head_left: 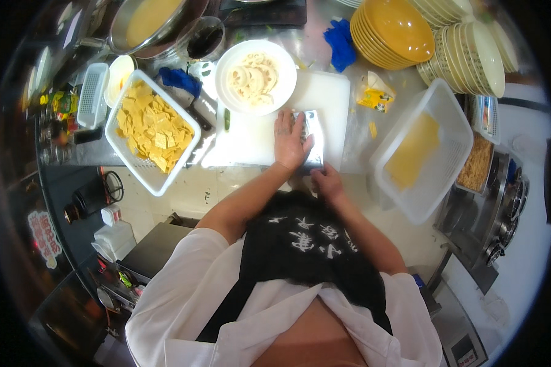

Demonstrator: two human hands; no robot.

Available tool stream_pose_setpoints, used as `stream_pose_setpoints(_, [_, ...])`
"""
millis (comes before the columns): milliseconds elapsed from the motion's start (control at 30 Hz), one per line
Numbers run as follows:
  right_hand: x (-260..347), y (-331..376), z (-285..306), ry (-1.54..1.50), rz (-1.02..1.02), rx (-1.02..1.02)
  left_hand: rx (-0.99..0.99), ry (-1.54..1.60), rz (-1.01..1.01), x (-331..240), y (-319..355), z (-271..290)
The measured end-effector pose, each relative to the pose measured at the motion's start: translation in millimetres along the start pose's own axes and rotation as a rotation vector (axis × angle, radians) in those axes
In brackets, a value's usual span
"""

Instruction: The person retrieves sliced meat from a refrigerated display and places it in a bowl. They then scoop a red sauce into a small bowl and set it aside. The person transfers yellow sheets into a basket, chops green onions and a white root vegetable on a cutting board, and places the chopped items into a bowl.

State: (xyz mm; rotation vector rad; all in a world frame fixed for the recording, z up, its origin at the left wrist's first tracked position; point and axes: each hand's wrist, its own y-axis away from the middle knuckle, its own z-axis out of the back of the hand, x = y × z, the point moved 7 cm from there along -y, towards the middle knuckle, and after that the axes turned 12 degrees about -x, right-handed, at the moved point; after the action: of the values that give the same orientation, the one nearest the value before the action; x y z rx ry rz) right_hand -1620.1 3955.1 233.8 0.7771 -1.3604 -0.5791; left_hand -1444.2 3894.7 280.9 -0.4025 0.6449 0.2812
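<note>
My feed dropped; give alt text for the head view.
Left hand presses flat on a cleaver blade on a white cutting board, right hand at its handle. White plate of sliced lotus root behind.

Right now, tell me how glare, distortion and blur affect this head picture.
Head view: strong fisheye bending, with the white cutting board edges curving and a black vignette around the rim; glare washes out the cleaver blade under the left hand and the steel counter; the right hand is slightly soft.
</note>
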Motion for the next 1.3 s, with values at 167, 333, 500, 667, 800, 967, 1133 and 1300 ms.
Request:
stream_pose_setpoints(167, [44,34,-6,0.031,0.151,0.054,-0.165,0.209,0.004,-27,4,17])
stream_pose_setpoints(333, [119,62,-15,0.073,0.299,0.049,-0.384,0.313,-0.099,-39,-60,66])
stream_pose_setpoints(500, [167,63,-17,0.105,0.424,-0.049,-0.284,-0.117,-0.05,25,-144,93])
stream_pose_setpoints(667, [168,64,7,0.745,0.988,-0.365,-0.61,-0.224,0.406,86,-80,143])
stream_pose_setpoints(800, [141,22,11,0.948,1.004,-0.371,-0.17,0.856,1.105,126,-46,83])
stream_pose_setpoints(967, [157,18,-13,1.075,1.112,-0.314,-0.182,1.345,1.078,129,-54,64])
stream_pose_setpoints(1133, [248,75,-106,0.923,1.46,-0.098,-0.179,1.332,0.982,114,-33,98])
stream_pose_setpoints(1300, [245,144,-240,1.123,1.662,0.208,-0.116,1.383,1.107,96,46,184])
